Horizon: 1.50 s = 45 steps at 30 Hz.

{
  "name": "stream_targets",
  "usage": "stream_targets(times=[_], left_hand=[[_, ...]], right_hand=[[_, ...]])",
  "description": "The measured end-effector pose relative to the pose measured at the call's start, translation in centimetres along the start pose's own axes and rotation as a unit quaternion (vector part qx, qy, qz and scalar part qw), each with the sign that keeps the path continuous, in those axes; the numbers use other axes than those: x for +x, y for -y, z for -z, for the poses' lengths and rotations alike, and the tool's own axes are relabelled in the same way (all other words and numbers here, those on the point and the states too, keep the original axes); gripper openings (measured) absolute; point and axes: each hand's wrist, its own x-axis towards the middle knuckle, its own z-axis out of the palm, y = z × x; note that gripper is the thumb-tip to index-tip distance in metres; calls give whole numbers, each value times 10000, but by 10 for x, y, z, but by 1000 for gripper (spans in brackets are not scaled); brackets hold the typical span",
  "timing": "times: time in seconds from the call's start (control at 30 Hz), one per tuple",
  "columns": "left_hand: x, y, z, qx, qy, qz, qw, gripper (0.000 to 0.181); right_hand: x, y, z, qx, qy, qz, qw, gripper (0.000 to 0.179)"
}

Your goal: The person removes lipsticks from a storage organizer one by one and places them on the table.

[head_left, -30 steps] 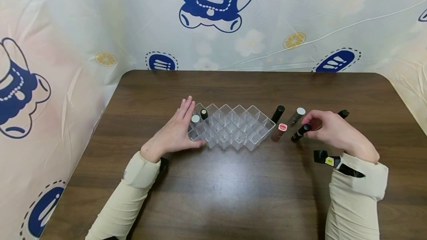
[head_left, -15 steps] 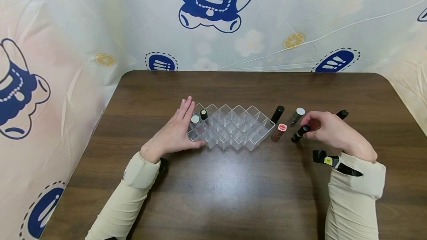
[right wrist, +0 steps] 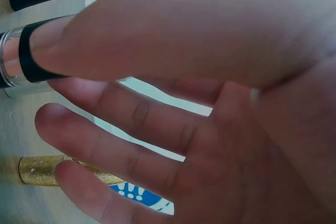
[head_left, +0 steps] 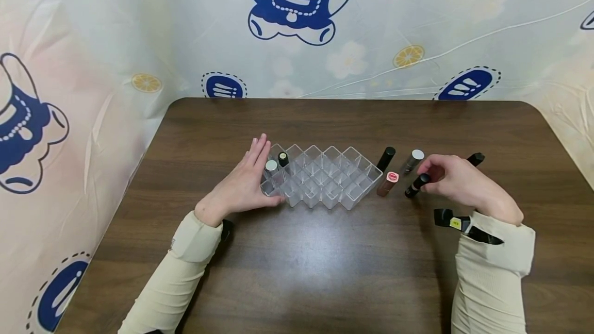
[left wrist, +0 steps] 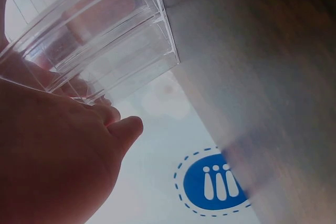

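Observation:
In the head view my left hand (head_left: pixel 236 184) rests against the left end of a clear lipstick organizer (head_left: pixel 331 202), its fingers straight along the side and the thumb at the front. Diamond-shaped compartments fill the organizer. A white-topped tube (head_left: pixel 271 166) and a black tube (head_left: pixel 283 159) stand in its left compartments. My right hand (head_left: pixel 459 182) pinches a black-capped lipstick tube (head_left: pixel 419 184) between thumb and index finger. From the right wrist, the thumb lies on the lipstick tube's black band (right wrist: pixel 27 51), beside a clear part with peach colour inside. The other fingers are loosely bent.
Between organizer and right hand stand a black tube (head_left: pixel 386 159), a brown tube with a red-marked top (head_left: pixel 388 184) and a silver-topped tube (head_left: pixel 414 161). Another black tube (head_left: pixel 476 159) shows behind the right hand. A gold tube (right wrist: pixel 39 171) appears in the right wrist view.

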Motion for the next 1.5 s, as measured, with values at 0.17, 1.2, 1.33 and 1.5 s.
stream_targets(times=[0.17, 1.2, 1.33, 1.5], left_hand=[[0, 0, 0, -18, -20, 0, 10000, 124], [-1, 1, 0, -32, -37, 6, 10000, 124], [0, 1, 0, -38, -28, -10, 10000, 124], [0, 0, 0, -57, -11, -19, 10000, 123]], right_hand=[[1, 0, -1, -25, 58, 9, 10000, 26], [-19, 3, 16, -213, -1107, 48, 9936, 31], [-20, 4, 16, -125, -1378, 41, 9904, 27], [-19, 11, 14, 13, -1659, 98, 9861, 20]])
